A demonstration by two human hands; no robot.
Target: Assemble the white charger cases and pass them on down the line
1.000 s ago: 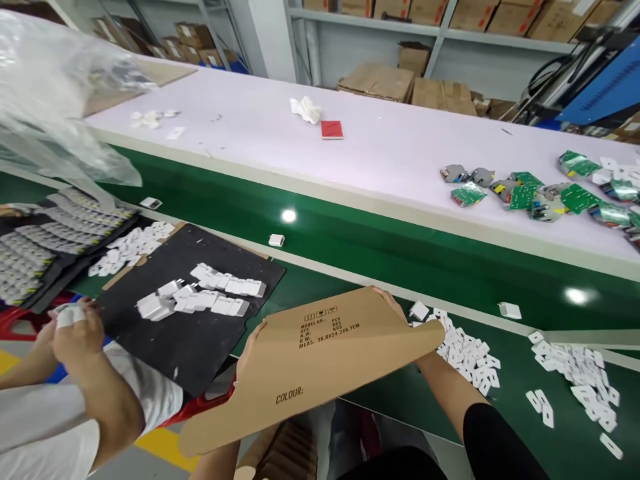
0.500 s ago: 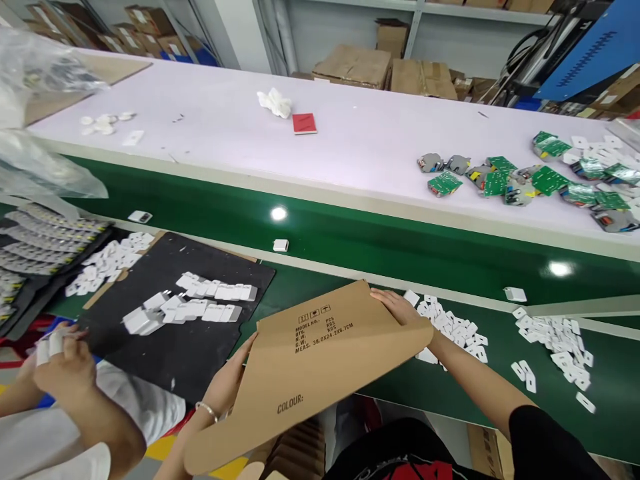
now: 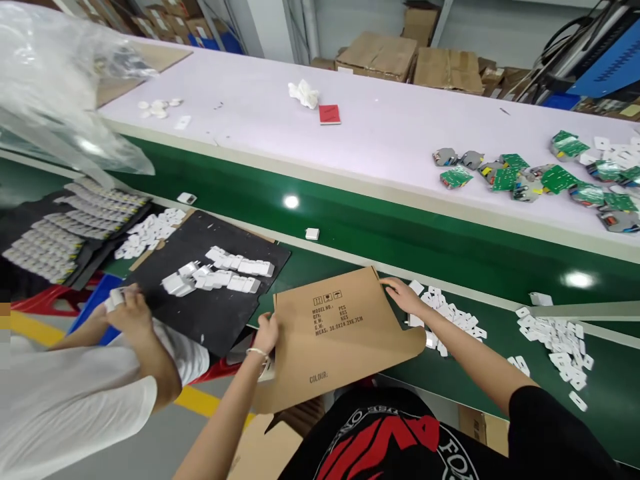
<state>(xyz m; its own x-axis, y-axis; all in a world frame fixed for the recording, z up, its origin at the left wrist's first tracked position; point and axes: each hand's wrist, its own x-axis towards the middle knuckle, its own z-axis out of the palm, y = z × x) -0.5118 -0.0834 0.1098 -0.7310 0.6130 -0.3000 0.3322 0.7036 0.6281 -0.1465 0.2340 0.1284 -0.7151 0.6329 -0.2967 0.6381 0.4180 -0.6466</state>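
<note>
A brown cardboard box (image 3: 345,353), printed with black text and handling symbols, is in front of me at the green bench's near edge. It looks flat on top, with rounded flaps sticking out on its near side. My left hand (image 3: 267,332), a bracelet at the wrist, is closed round its left edge. At the far right corner, the fingers of my right hand (image 3: 401,295) grip the box's edge. Right beside that hand lies a pile of small white plastic pieces (image 3: 453,313). Whether anything is inside the box is hidden.
To the left, a co-worker's hands (image 3: 131,310) hold a white piece near a black mat (image 3: 200,233) bearing white adapters (image 3: 220,272). More white pieces (image 3: 560,347) lie right. Green circuit boards (image 3: 557,179) and a red pad (image 3: 329,114) sit on the raised shelf.
The box has shifted a little away from me and turned slightly, its near flaps now less spread to the left. My left hand has moved with it. The whole view has swung left.
</note>
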